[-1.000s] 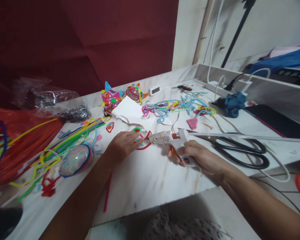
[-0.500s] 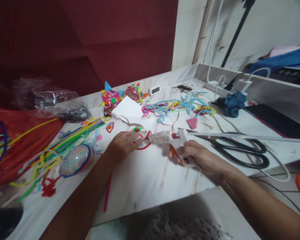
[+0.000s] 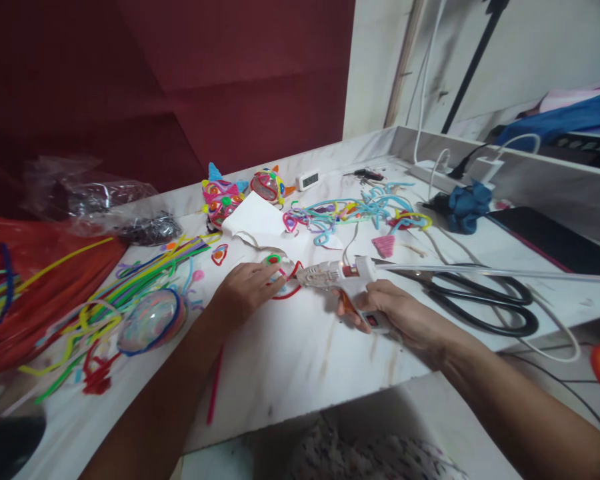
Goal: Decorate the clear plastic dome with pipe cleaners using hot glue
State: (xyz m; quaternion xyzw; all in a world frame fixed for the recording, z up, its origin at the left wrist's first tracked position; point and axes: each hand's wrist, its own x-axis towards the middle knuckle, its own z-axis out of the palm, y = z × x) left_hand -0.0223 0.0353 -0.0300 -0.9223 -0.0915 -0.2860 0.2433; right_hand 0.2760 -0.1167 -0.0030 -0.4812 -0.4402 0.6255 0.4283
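My right hand (image 3: 380, 307) is wrapped round the handle of a glue gun (image 3: 330, 273), with a long clear glue stick (image 3: 460, 270) running out of its back. The gun's nozzle touches or nearly touches a red pipe-cleaner shape (image 3: 293, 291) lying on the white table (image 3: 300, 367). My left hand (image 3: 247, 287) rests over the left part of that shape, fingertips near a green ring (image 3: 273, 259); whether its fingers pinch the piece is too small to tell. White paper (image 3: 257, 220) lies just beyond my left hand.
Black-handled scissors (image 3: 485, 300) lie right of my right hand. Pipe cleaners (image 3: 145, 273) and a clear dome with blue edging (image 3: 153, 320) are at left. Decorated pieces (image 3: 223, 200), a small digital display (image 3: 308, 180) and tangled pipe cleaners (image 3: 375, 207) lie behind.
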